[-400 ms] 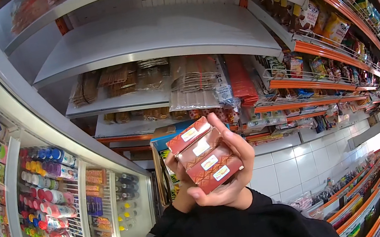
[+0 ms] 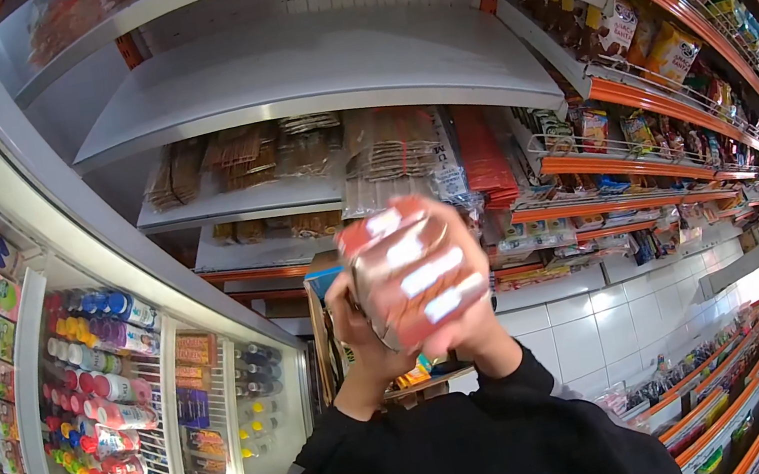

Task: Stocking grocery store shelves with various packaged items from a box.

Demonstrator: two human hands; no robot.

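A stack of several small red-brown boxes [image 2: 408,283] with pale labels is raised in front of me, blurred by motion. My left hand [image 2: 358,334] grips its left side, fingers curled against the boxes. On the right and underneath, my right hand [image 2: 477,316] wraps round the same stack; some of its fingers are hidden behind it. Below and behind my hands a cardboard carton [image 2: 316,294] shows in part, with a yellow packet [image 2: 414,375] inside.
At left stands a lit glass-door fridge [image 2: 182,414] with bottles and cartons. Ahead, a white shelf [image 2: 299,68] hangs above bundles of brown packets [image 2: 389,144]. Snack racks with orange edges [image 2: 650,103] line the right, over a white tiled wall [image 2: 576,344].
Both hands have lifted the stack of boxes upward and slightly right, and it has become blurred. More of the carton's contents now shows beneath my hands.
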